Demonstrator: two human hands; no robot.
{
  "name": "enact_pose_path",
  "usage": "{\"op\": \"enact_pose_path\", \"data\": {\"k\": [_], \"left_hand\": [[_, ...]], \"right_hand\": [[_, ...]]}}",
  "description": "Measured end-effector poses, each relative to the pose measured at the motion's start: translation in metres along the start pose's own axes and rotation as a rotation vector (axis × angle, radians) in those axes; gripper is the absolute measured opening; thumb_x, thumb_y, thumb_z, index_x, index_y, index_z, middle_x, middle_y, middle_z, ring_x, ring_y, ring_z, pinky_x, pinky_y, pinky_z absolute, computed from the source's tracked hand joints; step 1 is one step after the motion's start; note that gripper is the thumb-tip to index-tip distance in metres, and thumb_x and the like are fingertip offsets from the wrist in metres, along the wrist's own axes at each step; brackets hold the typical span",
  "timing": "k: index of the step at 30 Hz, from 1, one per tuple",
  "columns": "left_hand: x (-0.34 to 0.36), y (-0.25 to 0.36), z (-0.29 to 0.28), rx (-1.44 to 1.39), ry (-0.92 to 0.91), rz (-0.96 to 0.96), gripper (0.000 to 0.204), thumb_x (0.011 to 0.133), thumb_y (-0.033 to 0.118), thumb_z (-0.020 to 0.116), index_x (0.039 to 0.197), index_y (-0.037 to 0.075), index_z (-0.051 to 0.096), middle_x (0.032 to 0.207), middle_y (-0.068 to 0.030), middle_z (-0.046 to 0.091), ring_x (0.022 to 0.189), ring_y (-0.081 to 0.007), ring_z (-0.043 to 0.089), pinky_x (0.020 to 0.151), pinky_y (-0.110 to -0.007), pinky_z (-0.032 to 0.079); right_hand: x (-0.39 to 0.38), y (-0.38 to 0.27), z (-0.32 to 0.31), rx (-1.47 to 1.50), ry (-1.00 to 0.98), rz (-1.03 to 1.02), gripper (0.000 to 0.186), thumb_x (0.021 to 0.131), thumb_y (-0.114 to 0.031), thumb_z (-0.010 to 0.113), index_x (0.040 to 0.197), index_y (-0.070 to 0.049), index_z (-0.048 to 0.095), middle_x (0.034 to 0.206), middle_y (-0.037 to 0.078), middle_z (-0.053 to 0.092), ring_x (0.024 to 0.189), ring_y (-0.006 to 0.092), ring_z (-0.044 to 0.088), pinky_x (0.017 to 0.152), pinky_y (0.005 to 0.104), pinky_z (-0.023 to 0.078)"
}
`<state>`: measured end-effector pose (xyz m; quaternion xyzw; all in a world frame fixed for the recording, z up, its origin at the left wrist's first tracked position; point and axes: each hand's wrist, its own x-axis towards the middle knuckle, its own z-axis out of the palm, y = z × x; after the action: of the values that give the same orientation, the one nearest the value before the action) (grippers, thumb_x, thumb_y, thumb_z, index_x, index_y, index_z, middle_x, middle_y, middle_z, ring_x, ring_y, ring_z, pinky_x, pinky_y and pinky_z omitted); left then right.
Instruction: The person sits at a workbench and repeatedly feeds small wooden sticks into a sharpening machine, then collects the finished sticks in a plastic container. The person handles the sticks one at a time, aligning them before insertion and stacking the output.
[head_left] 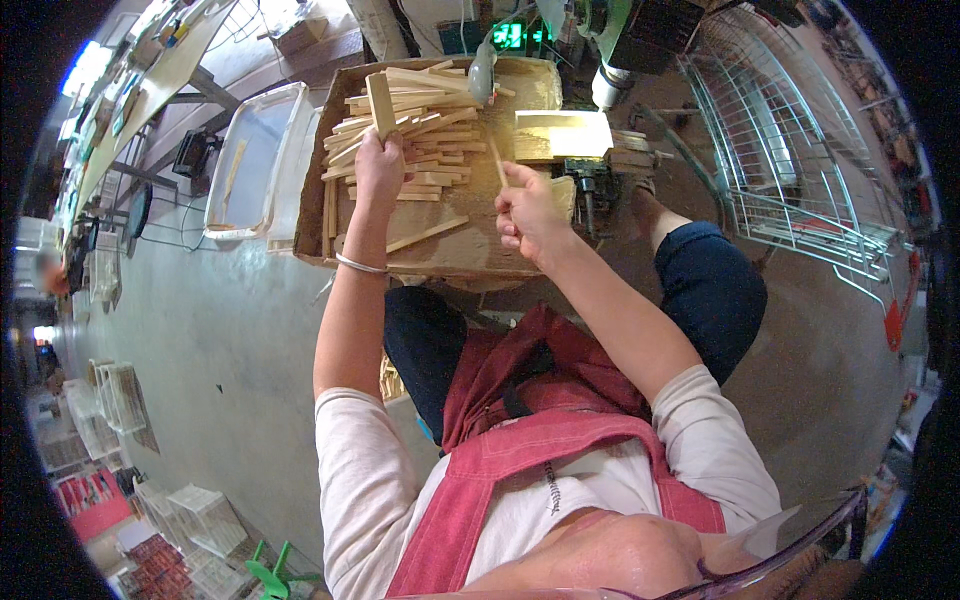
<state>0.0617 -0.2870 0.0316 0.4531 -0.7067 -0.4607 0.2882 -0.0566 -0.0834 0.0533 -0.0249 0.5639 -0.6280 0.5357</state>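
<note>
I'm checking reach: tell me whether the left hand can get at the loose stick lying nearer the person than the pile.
Probably yes: the loose stick lies near the left hand with nothing seen on top, though that hand holds a wooden piece.

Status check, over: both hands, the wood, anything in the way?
Left hand gripping a flat wooden piece. Right hand holding a thin wooden stick. Wooden strips piled loosely in shallow box. Grey fixture near pile, apart from both hands.
</note>
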Motion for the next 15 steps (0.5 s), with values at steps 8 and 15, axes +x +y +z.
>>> {"op": "enact_pose_path", "data": {"k": [8, 15], "left_hand": [[-0.045, 0.017, 0.008, -0.003, -0.164, 0.089, 0.021, 0.108, 0.021, 0.052, 0.107, 0.001, 0.056, 0.085, -0.0092, 0.071, 0.073, -0.0168, 0.069, 0.057, -0.034, 0.056], [-0.072, 0.027, 0.032, 0.185, -0.283, 0.245, 0.022, 0.107, 0.023, 0.054, 0.102, 0.002, 0.047, 0.079, -0.0147, 0.067, 0.069, -0.0263, 0.067, 0.063, -0.04, 0.053]], "right_hand": [[-0.002, -0.005, -0.004, -0.1, -0.1, -0.037, 0.061, 0.096, 0.002, 0.046, 0.155, -0.01, 0.041, 0.076, 0.006, 0.054, 0.045, 0.0106, 0.041, 0.036, 0.0282, 0.032], [-0.048, -0.001, -0.074, 0.009, 0.129, -0.263, 0.063, 0.093, 0.001, 0.046, 0.155, -0.007, 0.039, 0.071, 0.004, 0.052, 0.042, 0.0096, 0.04, 0.034, 0.029, 0.03]]}}
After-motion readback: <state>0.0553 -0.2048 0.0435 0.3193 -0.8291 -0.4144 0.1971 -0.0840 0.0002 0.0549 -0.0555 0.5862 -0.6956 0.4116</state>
